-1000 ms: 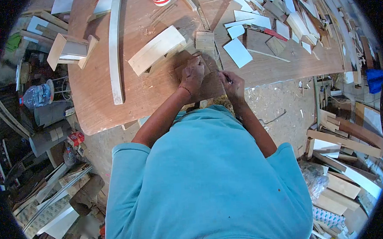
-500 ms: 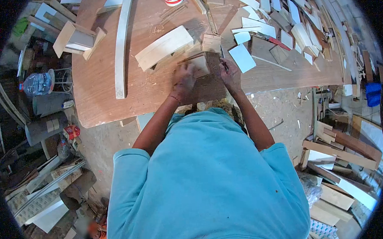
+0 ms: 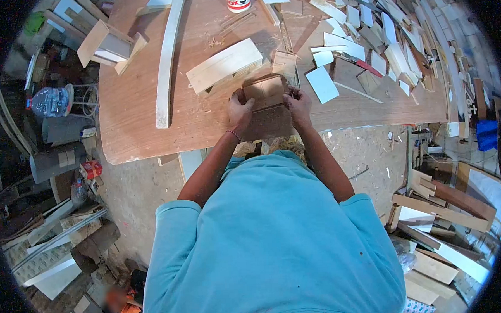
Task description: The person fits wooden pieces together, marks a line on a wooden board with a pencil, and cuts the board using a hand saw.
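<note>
Between my two hands a small wooden board (image 3: 264, 92) is held near the table's front edge, its light face turned up toward me and a thin line running down it. My left hand (image 3: 240, 110) grips its left edge, thumb on the near side. At the right edge, my right hand (image 3: 297, 105) pinches it with bent fingers. A darker brown strip of surface shows just below the board. Beyond it lies a long pale wooden block (image 3: 224, 67), and a small square wood piece (image 3: 284, 62) sits behind my right hand.
A long curved wooden strip (image 3: 171, 62) lies on the brown table (image 3: 131, 111) to the left. A white tub (image 3: 238, 0) stands at the back. White offcuts (image 3: 322, 84) and a red-handled tool (image 3: 368, 67) are at the right. A person in orange (image 3: 122, 302) is at lower left.
The board has been raised and turned to face me. My left hand has shifted from over it to its left edge, and both hands now hold it. The view has moved slightly.
</note>
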Motion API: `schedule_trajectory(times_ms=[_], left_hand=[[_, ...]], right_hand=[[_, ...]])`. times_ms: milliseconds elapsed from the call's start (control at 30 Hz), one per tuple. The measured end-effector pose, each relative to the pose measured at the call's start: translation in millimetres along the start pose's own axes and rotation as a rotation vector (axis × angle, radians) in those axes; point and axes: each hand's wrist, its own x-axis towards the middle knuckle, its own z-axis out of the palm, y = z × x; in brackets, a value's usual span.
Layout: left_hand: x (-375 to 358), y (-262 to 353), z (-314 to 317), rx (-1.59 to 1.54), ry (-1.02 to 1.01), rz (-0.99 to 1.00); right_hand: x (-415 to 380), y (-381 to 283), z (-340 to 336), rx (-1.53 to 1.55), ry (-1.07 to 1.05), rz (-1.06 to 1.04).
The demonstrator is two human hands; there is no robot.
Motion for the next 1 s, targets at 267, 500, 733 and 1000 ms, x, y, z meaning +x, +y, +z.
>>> schedule_trajectory(times_ms=[267,500,733,1000], left_hand=[[24,-27,31,-0.484,-0.236,-0.249],[17,20,37,-0.596,-0.261,-0.282],[4,11,6,-0.362,-0.415,-0.4],[-8,85,35,-0.701,-0.714,-0.408]], right_hand=[[-3,-88,-44,0.469,-0.044,0.176],[-2,-94,-40,0.481,-0.26,0.062],[17,-78,-53,0.347,-0.098,-0.055],[20,-118,-90,0.688,0.157,-0.131]])
